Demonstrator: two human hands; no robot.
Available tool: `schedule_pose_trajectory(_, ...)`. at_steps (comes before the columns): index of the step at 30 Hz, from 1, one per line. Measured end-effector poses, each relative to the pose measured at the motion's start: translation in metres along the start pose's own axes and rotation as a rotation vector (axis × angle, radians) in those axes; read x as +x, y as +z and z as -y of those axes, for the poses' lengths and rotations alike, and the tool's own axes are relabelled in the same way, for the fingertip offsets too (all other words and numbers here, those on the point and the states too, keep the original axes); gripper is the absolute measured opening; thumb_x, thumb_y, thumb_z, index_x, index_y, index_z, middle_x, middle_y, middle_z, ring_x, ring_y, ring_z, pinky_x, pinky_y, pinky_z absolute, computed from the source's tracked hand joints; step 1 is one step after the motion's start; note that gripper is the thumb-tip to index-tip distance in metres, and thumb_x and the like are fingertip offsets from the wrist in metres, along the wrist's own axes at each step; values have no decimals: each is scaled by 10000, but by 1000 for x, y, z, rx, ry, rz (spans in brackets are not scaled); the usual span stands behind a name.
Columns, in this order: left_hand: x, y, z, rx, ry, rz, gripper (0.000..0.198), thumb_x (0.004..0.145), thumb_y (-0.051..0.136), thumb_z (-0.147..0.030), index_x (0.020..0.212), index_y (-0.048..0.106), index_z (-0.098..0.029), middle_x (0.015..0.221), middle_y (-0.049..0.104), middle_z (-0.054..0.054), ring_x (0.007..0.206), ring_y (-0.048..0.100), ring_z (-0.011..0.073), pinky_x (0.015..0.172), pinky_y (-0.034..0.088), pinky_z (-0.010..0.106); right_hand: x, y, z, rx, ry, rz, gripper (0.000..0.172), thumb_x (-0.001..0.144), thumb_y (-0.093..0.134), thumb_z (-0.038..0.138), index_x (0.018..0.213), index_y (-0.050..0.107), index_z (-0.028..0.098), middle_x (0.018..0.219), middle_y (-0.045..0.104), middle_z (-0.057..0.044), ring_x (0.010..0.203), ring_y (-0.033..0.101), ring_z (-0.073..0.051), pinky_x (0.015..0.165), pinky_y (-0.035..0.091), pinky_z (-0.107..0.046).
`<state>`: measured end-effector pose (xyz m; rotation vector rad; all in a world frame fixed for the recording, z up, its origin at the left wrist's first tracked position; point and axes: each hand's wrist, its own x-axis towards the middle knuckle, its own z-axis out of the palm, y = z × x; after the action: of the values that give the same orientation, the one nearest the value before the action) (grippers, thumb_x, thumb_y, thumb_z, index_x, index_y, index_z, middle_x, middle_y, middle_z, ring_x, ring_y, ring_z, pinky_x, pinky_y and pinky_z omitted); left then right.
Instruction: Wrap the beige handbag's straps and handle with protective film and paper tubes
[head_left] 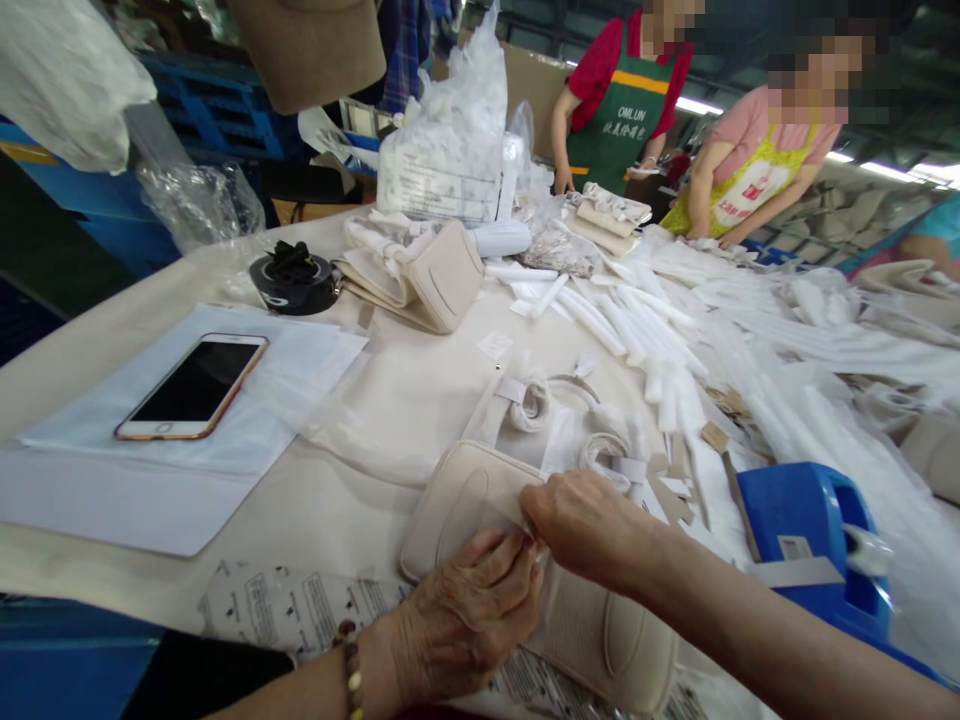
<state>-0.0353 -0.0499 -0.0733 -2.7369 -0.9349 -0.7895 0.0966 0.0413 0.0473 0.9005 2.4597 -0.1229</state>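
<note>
A beige leather bag [465, 490] lies in front of me with its two panels spread, and its wrapped handles [534, 403] point away from me. Over its middle, my left hand [480, 600], with a beaded bracelet at the wrist, has its fingers bent and pressed together. My right hand [585, 515] is closed in a pinch right beside the left fingertips. What the fingertips hold is too small and hidden to make out; thin clear plastic seems to lie around them. Printed film [300, 610] shows under the bag's near side.
A phone [191, 385] lies on papers at the left. Behind are a black tape roll [294, 280] and another beige bag [442, 275]. White foam strips [637, 320] and a blue container [795, 510] are at the right. Two people in aprons stand across the table.
</note>
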Motion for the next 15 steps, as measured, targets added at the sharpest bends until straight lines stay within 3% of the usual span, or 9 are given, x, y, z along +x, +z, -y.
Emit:
schedule_pose_trajectory(6, -1, 2, 0, -9, -9, 3, 346, 857, 554, -278, 1157, 577, -108, 1218, 583, 95, 1205, 463, 262, 1070, 326, 395, 7, -2, -5, -42, 16, -80, 147, 815, 559, 143, 955, 598, 117, 759, 717, -131, 721, 707, -264, 569, 486, -276)
schedule_pose_trajectory(12, -1, 0, 0, -34, -14, 12, 315, 878, 534, -261, 1149, 578, -108, 1206, 588, 89, 1188, 471, 243, 1075, 294, 384, 23, -7, -34, 26, 107, -60, 385, 649, 777, 384, 922, 642, 147, 785, 723, -117, 766, 695, -277, 546, 413, -250)
schedule_pose_trajectory(15, 0, 0, 0, -27, -16, 4, 323, 871, 543, -270, 1144, 581, -102, 1205, 590, 98, 1164, 485, 240, 1072, 293, 382, 24, -10, -48, 65, 132, -62, 355, 636, 779, 427, 853, 663, 170, 736, 712, -74, 709, 683, -238, 508, 373, -236)
